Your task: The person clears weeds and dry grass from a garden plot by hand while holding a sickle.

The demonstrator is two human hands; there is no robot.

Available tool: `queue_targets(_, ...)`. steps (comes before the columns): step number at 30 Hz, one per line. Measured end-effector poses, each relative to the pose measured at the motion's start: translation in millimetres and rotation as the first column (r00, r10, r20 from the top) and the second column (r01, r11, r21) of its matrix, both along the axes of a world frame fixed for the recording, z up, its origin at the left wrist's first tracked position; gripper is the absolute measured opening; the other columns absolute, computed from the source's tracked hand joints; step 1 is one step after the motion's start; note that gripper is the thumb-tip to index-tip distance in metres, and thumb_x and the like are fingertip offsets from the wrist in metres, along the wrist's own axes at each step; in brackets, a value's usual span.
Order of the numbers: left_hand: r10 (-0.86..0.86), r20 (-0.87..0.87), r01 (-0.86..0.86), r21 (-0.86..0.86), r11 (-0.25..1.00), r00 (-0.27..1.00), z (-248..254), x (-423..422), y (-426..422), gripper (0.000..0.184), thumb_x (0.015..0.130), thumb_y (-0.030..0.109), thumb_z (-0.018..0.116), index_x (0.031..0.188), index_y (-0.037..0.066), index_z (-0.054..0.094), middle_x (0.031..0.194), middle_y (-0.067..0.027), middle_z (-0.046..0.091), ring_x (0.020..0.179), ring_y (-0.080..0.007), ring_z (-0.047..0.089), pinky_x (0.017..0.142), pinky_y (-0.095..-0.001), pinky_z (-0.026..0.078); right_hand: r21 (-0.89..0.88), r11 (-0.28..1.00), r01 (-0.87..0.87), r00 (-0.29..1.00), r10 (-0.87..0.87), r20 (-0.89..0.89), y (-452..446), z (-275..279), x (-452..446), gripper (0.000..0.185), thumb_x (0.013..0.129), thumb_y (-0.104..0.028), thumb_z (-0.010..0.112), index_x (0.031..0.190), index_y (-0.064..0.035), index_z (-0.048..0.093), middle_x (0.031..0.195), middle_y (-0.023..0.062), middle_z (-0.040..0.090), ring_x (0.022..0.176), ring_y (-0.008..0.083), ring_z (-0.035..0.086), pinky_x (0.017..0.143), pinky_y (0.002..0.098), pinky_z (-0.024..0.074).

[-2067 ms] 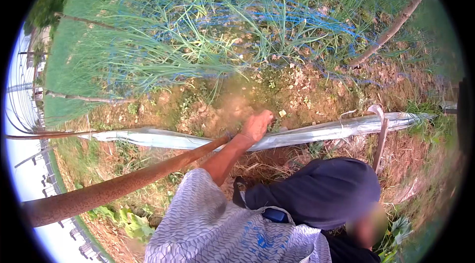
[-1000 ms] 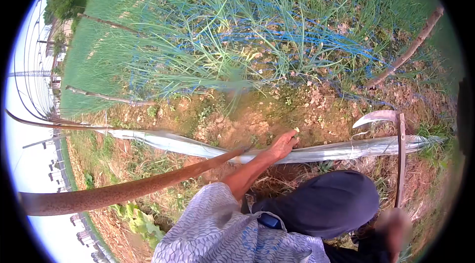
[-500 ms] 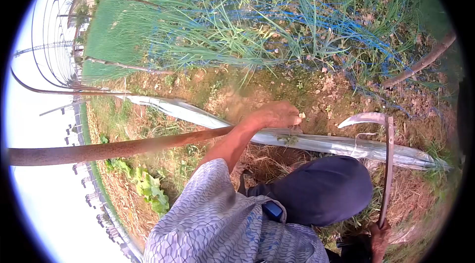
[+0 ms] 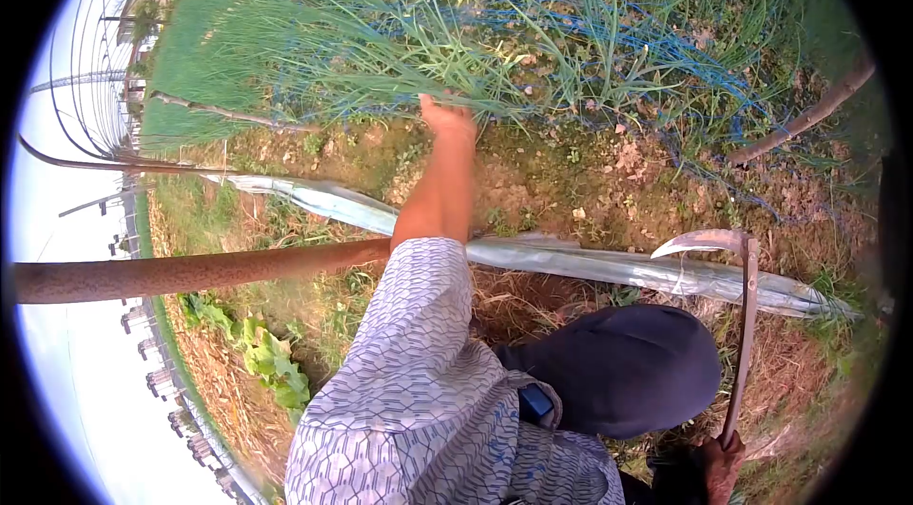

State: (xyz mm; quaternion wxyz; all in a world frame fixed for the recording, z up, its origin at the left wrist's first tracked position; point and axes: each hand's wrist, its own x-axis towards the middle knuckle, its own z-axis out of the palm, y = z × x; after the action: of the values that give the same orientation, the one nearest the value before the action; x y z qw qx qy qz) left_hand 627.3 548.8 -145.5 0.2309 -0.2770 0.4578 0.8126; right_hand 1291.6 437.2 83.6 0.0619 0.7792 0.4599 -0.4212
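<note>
My left hand [image 4: 447, 113] reaches out to the edge of a bed of green, onion-like plants [image 4: 447, 58]. Its thumb stands apart from the fingers, which touch or reach among the leaf bases; some fingertips are blurred or covered by leaves. At the lower right, my right hand [image 4: 725, 463] is closed around the handle end of a sickle [image 4: 748, 334]. The sickle's curved blade [image 4: 702, 241] points left, over the plastic sheeting beside the bare soil. My dark-trousered knee [image 4: 618, 367] is between my two arms.
A rusty pole [image 4: 200, 277] runs in from the left. Rolled plastic sheeting [image 4: 571, 261] lies along the soil strip [image 4: 533, 172]. Blue netting [image 4: 685, 53] tangles among the plants. A wooden stick [image 4: 808, 120] stands at the right, and leafy greens [image 4: 271, 362] grow at lower left.
My left hand has moved from low over the soil by the plastic sheeting, away and leftward to the plants. My right hand keeps the sickle almost where it was.
</note>
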Motion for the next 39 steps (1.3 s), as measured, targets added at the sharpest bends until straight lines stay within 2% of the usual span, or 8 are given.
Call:
queue_targets(4, -0.16, -0.157, 0.186, 0.165, 0.969, 0.975, 15.2, -6.9, 15.4, 0.035, 0.095, 0.036, 0.052, 0.115, 0.008, 0.054, 0.11, -0.0065, 0.059, 0.085, -0.0203, 0.052, 0.076, -0.0401, 0.048, 0.021, 0.999, -0.031, 0.999, 0.031, -0.038, -2.3, -1.2, 6.6, 0.021, 0.07, -0.015, 0.062, 0.071, -0.0015, 0.046, 0.059, 0.0042, 0.04, 0.055, 0.0146, 0.038, 0.052, 0.0349, 0.0376)
queue_targets(7, 0.071, -0.296, -0.109, -0.113, 0.988, 0.953, 62.2, 38.3, 12.0, 0.024, 0.096, 0.035, 0.052, 0.103, 0.012, 0.053, 0.083, 0.0001, 0.049, 0.074, -0.0169, 0.049, 0.063, -0.0357, 0.041, 0.031, 0.999, -0.042, 0.996, 0.044, -0.072, -0.1, -6.3, 7.6, 0.021, 0.07, -0.015, 0.062, 0.071, -0.0014, 0.046, 0.059, 0.0043, 0.04, 0.055, 0.0148, 0.038, 0.053, 0.035, 0.0378)
queue_targets(13, 0.039, -0.258, -0.033, 0.025, 0.999, 0.965, 98.3, 88.0, -89.1, 0.022, 0.097, 0.036, 0.048, 0.097, 0.014, 0.053, 0.087, 0.0008, 0.052, 0.07, -0.0129, 0.047, 0.059, -0.0318, 0.039, 0.038, 0.997, -0.072, 0.987, 0.077, -0.14, 1.9, -15.1, 14.6, 0.021, 0.07, -0.015, 0.062, 0.071, -0.0012, 0.046, 0.059, 0.0046, 0.04, 0.056, 0.0152, 0.038, 0.053, 0.0352, 0.038)
queue_targets(22, -0.235, -0.391, 0.153, -0.229, 0.961, 0.89, 109.0, 137.9, -128.3, 0.017, 0.093, 0.02, 0.055, 0.106, 0.009, 0.053, 0.092, -0.0016, 0.056, 0.075, -0.0153, 0.052, 0.064, -0.0305, 0.045, 0.052, 0.997, -0.058, 0.998, 0.059, -0.02, 2.5, 0.3, -0.4, 0.024, 0.069, -0.019, 0.062, 0.074, 0.0012, 0.05, 0.063, 0.0083, 0.046, 0.059, 0.0209, 0.046, 0.059, 0.0379, 0.042)
queue_targets(26, -0.307, -0.331, 0.312, -0.039, 0.949, 0.892, 137.9, 135.1, -150.2, 0.022, 0.092, 0.014, 0.058, 0.112, 0.008, 0.049, 0.1, -0.0014, 0.057, 0.09, -0.0148, 0.056, 0.077, -0.0296, 0.046, 0.019, 0.998, -0.064, 0.993, 0.062, 0.101, 5.2, 14.3, -12.5, 0.026, 0.07, -0.021, 0.064, 0.075, 0.0011, 0.052, 0.067, 0.0111, 0.052, 0.063, 0.0225, 0.051, 0.062, 0.0382, 0.0437)
queue_targets(32, -0.228, -0.391, 0.323, 0.198, 0.925, 0.892, 239.7, 127.1, -127.2, 0.055, 0.096, 0.034, 0.054, 0.127, -0.008, 0.036, 0.126, -0.0185, 0.049, 0.111, -0.0269, 0.052, 0.088, -0.0391, 0.048, 0.051, 0.999, -0.006, 0.996, 0.001, 0.093, -12.9, -16.9, 26.7, 0.024, 0.071, -0.019, 0.064, 0.074, 0.0004, 0.052, 0.062, 0.0082, 0.05, 0.06, 0.0204, 0.048, 0.06, 0.0365, 0.0423)
queue_targets(36, -0.186, -0.372, 0.326, 0.359, 0.875, 0.909, 238.6, 123.0, -124.2, 0.057, 0.096, 0.035, 0.053, 0.124, -0.012, 0.037, 0.125, -0.0204, 0.048, 0.108, -0.0259, 0.053, 0.086, -0.0378, 0.048, 0.304, 0.952, -0.035, 0.988, -0.013, 0.156, -19.8, -22.2, 31.9, 0.023, 0.07, -0.019, 0.064, 0.075, 0.0003, 0.051, 0.063, 0.0083, 0.05, 0.06, 0.021, 0.047, 0.06, 0.0371, 0.0414)
queue_targets(39, -0.236, -0.428, 0.397, 0.34, 0.852, 0.872, 200.8, 115.0, -140.6, 0.051, 0.096, 0.033, 0.053, 0.124, -0.007, 0.041, 0.122, -0.0155, 0.051, 0.103, -0.021, 0.053, 0.081, -0.0341, 0.048, 0.017, 0.998, -0.054, 0.99, 0.051, 0.128, 7.7, 8.4, -5.9, 0.023, 0.07, -0.018, 0.063, 0.077, 0.0015, 0.053, 0.063, 0.0102, 0.05, 0.06, 0.0225, 0.047, 0.061, 0.0384, 0.042)
